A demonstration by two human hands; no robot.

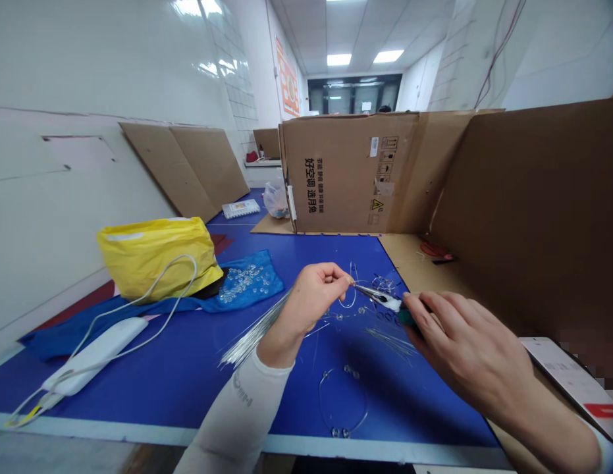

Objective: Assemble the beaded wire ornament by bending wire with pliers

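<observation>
Thumb and fingertips of my left hand pinch a thin wire loop above the blue table. My right hand is wrapped round the green handle of the pliers, whose jaw tips meet the wire at my left fingertips. Below my hands lies a wire ring with clear beads. A bundle of straight silver wires passes beneath my left wrist, and more thin wires lie under the pliers. Small wire pieces sit just behind the pliers.
Clear beads lie on blue cloth at the left, beside a yellow bag. A white power strip with its cable is at the front left. Cardboard stands along the back and right. Red-handled tool lies at the right.
</observation>
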